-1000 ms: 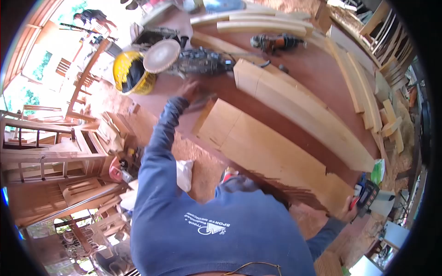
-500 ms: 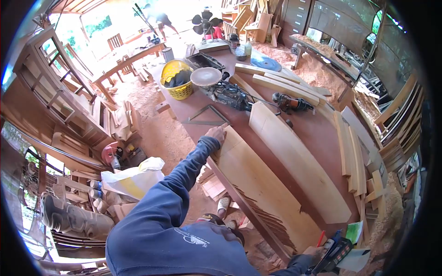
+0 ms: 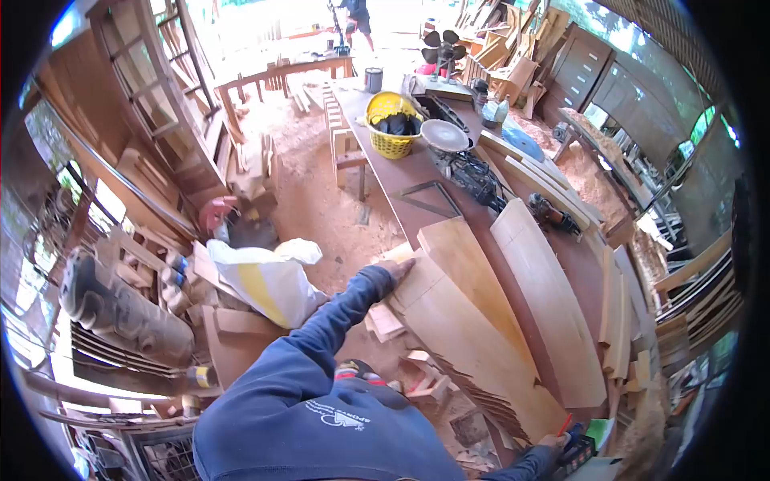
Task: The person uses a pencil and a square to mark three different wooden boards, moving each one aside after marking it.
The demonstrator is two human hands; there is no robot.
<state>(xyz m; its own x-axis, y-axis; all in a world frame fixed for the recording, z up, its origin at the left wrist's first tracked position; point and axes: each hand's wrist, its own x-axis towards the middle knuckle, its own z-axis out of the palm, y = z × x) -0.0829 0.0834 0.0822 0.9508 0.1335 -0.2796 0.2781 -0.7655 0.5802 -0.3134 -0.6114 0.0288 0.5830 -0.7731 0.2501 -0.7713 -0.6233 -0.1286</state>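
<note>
My left hand [image 3: 399,268] grips the far end of a long wooden board [image 3: 461,329] with a jagged, splintered left edge. That board lies partly over another board [image 3: 469,260] on the brown table [image 3: 397,178]. At the board's near end my right hand [image 3: 552,441] is closed, with a red pencil [image 3: 566,424] sticking up from it. Close beside this hand is a dark tool or case [image 3: 579,453], partly cut off by the view. To the right lies a pale curved board [image 3: 549,301].
A yellow basket [image 3: 391,144], a metal square [image 3: 433,199], a black power tool [image 3: 473,178] and an orange grinder [image 3: 553,215] rest farther up the table. A white sack [image 3: 269,280] stands left of my arm. A person [image 3: 356,20] stands in the background.
The view has turned left. The splintered board has shifted left over the table edge with my left hand on its end, and a second board beneath it now shows.
</note>
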